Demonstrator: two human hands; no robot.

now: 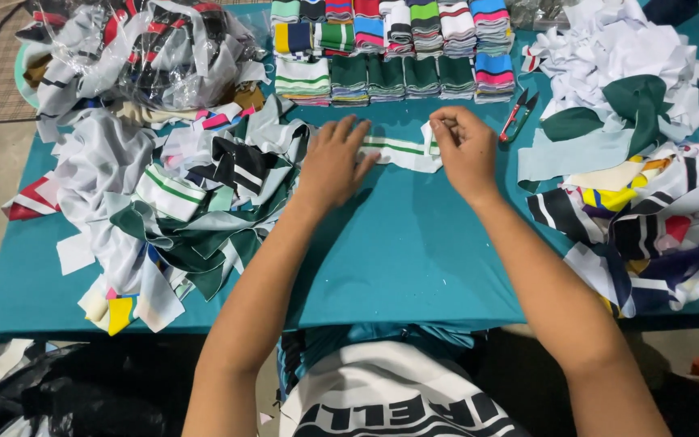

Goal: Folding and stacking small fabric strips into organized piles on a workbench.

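the white strip with green stripes lies flat on the teal table, just below the rows of folded striped bands, with the left hand pressing its left end, fingers spread flat, and the right hand pinching its right end between thumb and fingertips. one pair of red snips lies just right of that hand. heaps of fabric scraps crowd the left side and the right side, leaving bare cloth only between the forearms down to the near edge.

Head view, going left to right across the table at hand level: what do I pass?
Loose fabric pile → left hand → white strip with green stripe → right hand → red-handled snips → mixed fabric heap.
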